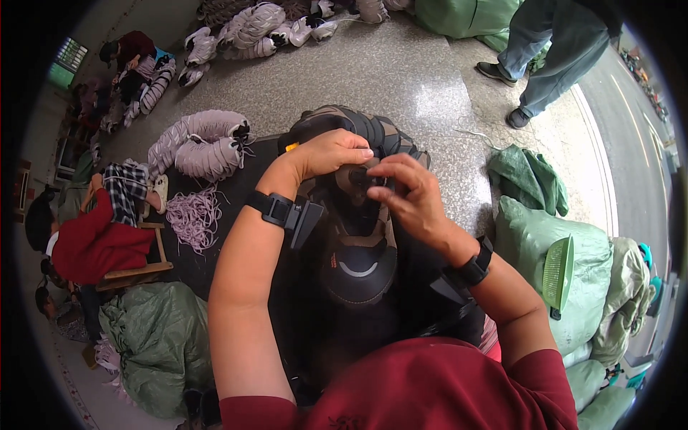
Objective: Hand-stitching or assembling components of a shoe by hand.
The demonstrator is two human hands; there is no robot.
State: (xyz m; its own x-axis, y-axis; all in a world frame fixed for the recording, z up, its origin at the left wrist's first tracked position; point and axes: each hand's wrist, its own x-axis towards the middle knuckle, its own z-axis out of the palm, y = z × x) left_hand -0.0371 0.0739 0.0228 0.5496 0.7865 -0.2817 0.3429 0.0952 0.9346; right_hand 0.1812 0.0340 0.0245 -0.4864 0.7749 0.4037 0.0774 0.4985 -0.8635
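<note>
One dark shoe, toe toward you

At your far left, a person in a red top sits on a low wooden seat, with a crumpled green sack nearer you. Next comes a loose heap of pale lilac laces on a black mat, and just beyond it a curved bundle of pale lilac shoes.

Your left hand reaches over the shoe's upper part, thumb and forefinger drawn together at the tips (whether they pinch anything, you cannot tell from here). The shoe itself lies in the middle, in front of you, a light curved stripe across its toe. Behind it is a brown-and-black bundle. Your right hand is close by on the other side, its thumb and curled fingers apart.

Farther right, a green sack stands near the pavement, with a light green plastic basket against it; beyond, a person in jeans is standing.
</note>
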